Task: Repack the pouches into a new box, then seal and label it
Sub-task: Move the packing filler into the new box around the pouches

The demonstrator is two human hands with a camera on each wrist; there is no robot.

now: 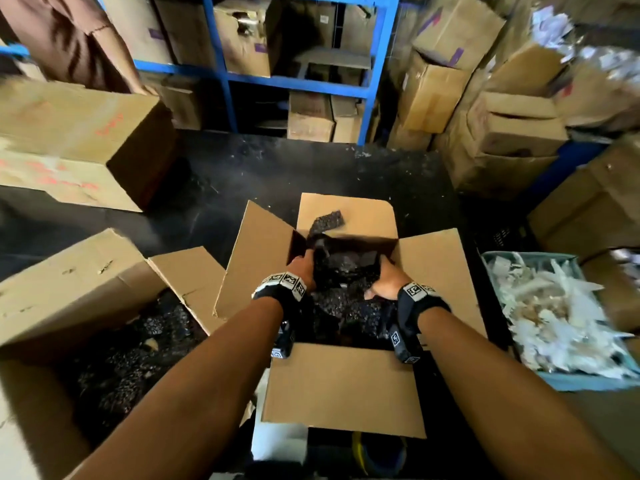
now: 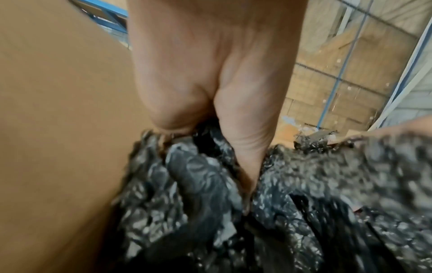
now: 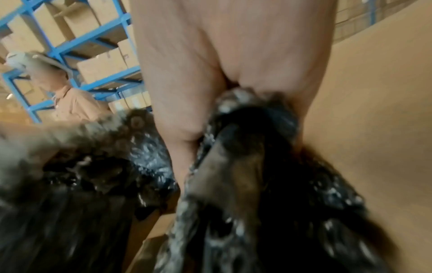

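Note:
The new cardboard box [image 1: 346, 386] stands open in front of me, its flaps spread, and holds a heap of black bubble pouches [image 1: 346, 306]. Both hands reach into its far half. My left hand [image 1: 303, 268] is sunk among the pouches at the left wall, thumb and fingers [image 2: 245, 147] closed around a crumpled pouch [image 2: 203, 184]. My right hand [image 1: 388, 278] grips a bunch of pouches [image 3: 245, 166] between thumb and fingers by the right wall. The fingertips are buried. One pouch [image 1: 327, 221] lies on the far flap. The old box [image 1: 69, 289] at my left holds more pouches [image 1: 131, 362].
A blue crate [image 1: 588, 382] of white paper scraps sits to the right. A large box [image 1: 69, 140] lies at far left, with a person in brown [image 1: 69, 39] behind it. Blue shelving [image 1: 298, 81] and stacked cartons [image 1: 502, 116] line the back. Dark floor [image 1: 277, 168] lies between.

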